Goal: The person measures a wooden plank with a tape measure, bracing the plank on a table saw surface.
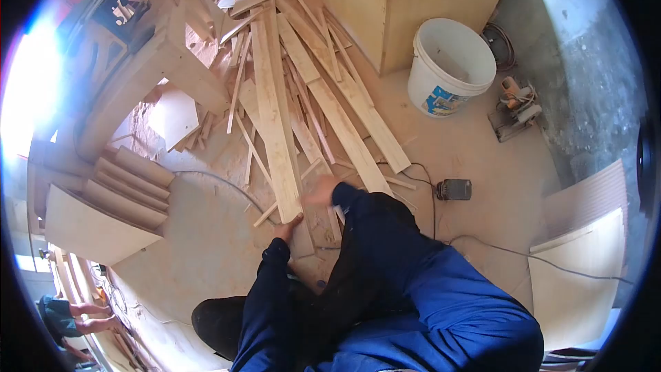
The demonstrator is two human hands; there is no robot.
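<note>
Long pale wooden boards and thin strips lie in a loose pile on the dusty floor. My left hand (288,228) is at the near end of one long board (277,158), its fingers closed round the corner. Beside the same board, to its right, is my right hand (320,191), smeared by motion, so its fingers cannot be made out. Another long board (348,131) runs past it on the right.
A white bucket (451,69) stands by a wooden cabinet (413,0). Right of it lie a power tool (515,107) and a dark box-shaped device (454,189) with a cable. Curved panels (96,224) stand left. Another person's arms (89,318) show lower left.
</note>
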